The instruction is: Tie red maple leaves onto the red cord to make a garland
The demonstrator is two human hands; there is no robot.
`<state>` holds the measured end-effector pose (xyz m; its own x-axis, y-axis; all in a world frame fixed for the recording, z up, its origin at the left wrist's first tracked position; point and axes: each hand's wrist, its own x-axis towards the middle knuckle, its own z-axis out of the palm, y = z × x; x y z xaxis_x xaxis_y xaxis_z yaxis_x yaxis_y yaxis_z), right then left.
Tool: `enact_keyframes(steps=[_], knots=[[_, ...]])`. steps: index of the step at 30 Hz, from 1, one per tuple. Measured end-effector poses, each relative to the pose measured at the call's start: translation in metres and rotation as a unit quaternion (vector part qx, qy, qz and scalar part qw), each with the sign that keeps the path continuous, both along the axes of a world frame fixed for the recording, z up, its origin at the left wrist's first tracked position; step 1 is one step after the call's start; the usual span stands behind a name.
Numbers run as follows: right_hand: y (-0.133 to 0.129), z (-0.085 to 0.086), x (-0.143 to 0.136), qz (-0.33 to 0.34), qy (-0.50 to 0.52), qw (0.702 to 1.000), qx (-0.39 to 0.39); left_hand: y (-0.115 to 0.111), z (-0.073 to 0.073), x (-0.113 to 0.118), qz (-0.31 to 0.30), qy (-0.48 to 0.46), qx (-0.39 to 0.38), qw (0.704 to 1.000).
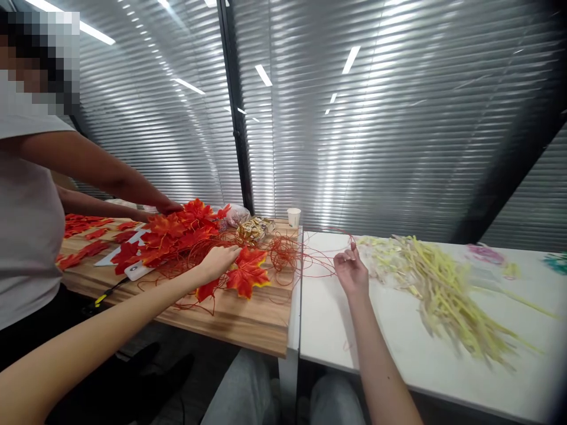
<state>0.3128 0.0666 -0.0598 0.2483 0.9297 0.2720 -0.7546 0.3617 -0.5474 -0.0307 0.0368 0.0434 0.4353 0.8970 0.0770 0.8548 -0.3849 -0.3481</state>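
Note:
My left hand is closed at the upper left edge of a red maple leaf with yellow edges, above the wooden table. Over the white table, my right hand is raised with its fingers curled, pinching thin red string. The string runs left from it to a loose tangle on the wooden table. Behind my left hand lies a large heap of red and orange leaves, with more string spread beneath it.
At the left a person in a white shirt reaches into the leaf heap. A paper cup and gold-coloured pieces stand behind the tangle. Yellow strips lie on the white table, right of my arm.

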Motion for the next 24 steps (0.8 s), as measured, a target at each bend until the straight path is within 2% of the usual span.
enact_keyframes(steps=[4, 8, 10, 12, 14, 16, 18, 22, 24], knots=[[0.005, -0.005, 0.007, -0.012, -0.004, 1.0, -0.019, 0.002, 0.0, -0.002, 0.001, -0.041, 0.001, 0.999], [0.012, -0.014, 0.002, -0.059, -0.047, 0.994, -0.08, 0.005, 0.002, 0.003, 0.029, -0.107, 0.009, 0.994], [0.013, -0.018, -0.004, -0.105, -0.103, 0.982, -0.121, 0.008, 0.006, 0.008, 0.046, -0.169, 0.024, 0.984], [0.012, -0.021, -0.012, -0.192, -0.187, 0.952, -0.149, 0.013, 0.013, 0.016, 0.044, -0.258, 0.03, 0.965], [0.01, -0.022, -0.019, -0.279, -0.289, 0.905, -0.138, 0.017, 0.023, 0.028, 0.023, -0.347, 0.021, 0.937], [0.008, -0.021, -0.025, -0.317, -0.364, 0.87, -0.104, 0.021, 0.036, 0.042, 0.002, -0.401, 0.012, 0.916], [0.007, -0.021, -0.028, -0.315, -0.394, 0.86, -0.084, 0.023, 0.052, 0.054, -0.006, -0.448, -0.003, 0.894], [0.007, -0.021, -0.031, -0.294, -0.411, 0.858, -0.088, 0.022, 0.084, 0.069, -0.003, -0.53, -0.033, 0.847], [0.007, -0.02, -0.033, -0.29, -0.413, 0.859, -0.09, 0.021, 0.101, 0.072, -0.035, -0.558, -0.025, 0.829]])
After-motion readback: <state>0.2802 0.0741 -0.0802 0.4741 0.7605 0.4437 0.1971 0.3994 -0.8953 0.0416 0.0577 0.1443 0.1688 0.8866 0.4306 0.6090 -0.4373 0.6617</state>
